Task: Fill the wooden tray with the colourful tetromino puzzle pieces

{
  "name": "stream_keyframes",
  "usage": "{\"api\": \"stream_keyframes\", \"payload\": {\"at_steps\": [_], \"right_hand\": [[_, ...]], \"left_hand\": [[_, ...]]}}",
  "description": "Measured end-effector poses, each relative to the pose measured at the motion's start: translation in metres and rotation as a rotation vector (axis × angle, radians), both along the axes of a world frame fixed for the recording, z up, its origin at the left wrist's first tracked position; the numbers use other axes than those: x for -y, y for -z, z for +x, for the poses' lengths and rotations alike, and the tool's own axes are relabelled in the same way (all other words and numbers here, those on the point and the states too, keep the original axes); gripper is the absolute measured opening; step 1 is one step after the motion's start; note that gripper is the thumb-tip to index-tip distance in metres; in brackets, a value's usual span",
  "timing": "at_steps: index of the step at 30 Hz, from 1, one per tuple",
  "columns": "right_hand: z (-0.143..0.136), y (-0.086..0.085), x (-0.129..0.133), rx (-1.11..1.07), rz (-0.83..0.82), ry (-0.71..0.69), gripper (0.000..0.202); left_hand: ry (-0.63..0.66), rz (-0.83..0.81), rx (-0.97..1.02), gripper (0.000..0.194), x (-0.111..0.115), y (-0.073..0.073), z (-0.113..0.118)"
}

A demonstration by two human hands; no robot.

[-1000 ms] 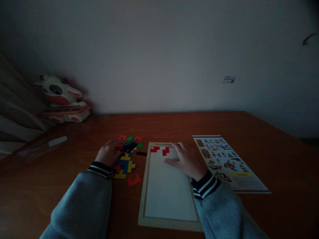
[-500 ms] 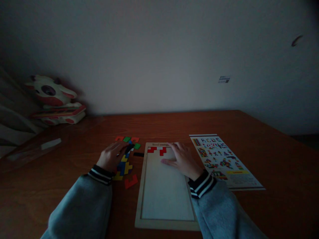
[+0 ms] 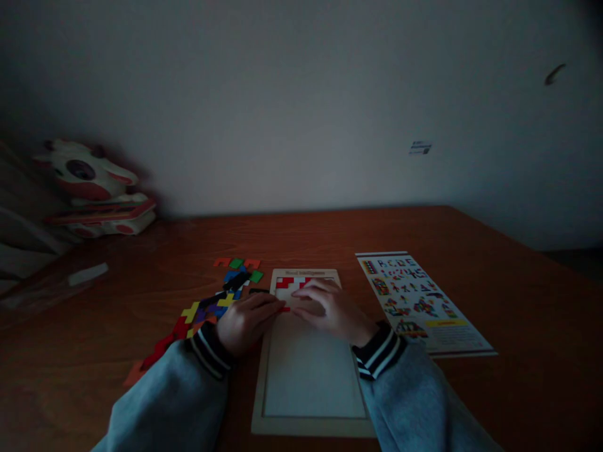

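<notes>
A shallow wooden puzzle board (image 3: 313, 389) lies in front of me, with red pieces (image 3: 284, 283) and a white piece (image 3: 296, 281) along its top edge. My left hand (image 3: 247, 321) reaches over the board's left rim, its fingers closed. At its fingertips shows a bit of a red puzzle piece (image 3: 285, 309); the rest is hidden under the fingers. Over the upper part of the board hovers my right hand (image 3: 330, 309), thumb and fingers apart, with nothing visible between them. Its fingers partly cover the red pieces in the top row.
Loose coloured puzzle pieces (image 3: 190, 312) spread left of the board, partly behind my left sleeve. A printed pattern sheet (image 3: 424, 301) lies to the right. At the back left stands a cow-shaped toy (image 3: 98, 188), near a white strip (image 3: 88, 274).
My left hand has moved right from the loose pieces to the board, now with a red piece at its fingertips. My right hand has shifted slightly left and down.
</notes>
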State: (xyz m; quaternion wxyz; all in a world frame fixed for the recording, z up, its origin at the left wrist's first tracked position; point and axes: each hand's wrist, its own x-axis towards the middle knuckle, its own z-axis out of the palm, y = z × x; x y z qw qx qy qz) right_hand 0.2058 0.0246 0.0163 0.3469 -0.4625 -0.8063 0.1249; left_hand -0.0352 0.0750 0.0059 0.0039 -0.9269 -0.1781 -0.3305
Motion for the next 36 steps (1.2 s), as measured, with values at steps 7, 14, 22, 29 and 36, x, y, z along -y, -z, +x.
{"api": "stream_keyframes", "payload": {"at_steps": [7,14,22,29,36], "right_hand": [[-0.008,-0.007,0.005,-0.114,-0.089,-0.133,0.023],[-0.005,-0.001,0.001,-0.208,-0.156,-0.105,0.014],[0.000,0.005,-0.002,-0.262,-0.191,-0.078,0.028],[-0.003,0.005,-0.001,-0.227,-0.164,-0.087,0.020],[-0.005,0.003,0.000,-0.223,-0.143,-0.098,0.009]], "left_hand": [[0.010,-0.021,0.043,0.020,0.002,0.000,0.005],[-0.001,-0.053,0.095,0.018,0.002,0.002,0.007],[-0.059,-0.054,0.109,0.021,0.000,0.006,0.007],[-0.038,-0.048,0.075,0.018,0.001,0.001,0.009],[-0.025,-0.054,0.074,0.017,0.003,-0.001,0.010]]}}
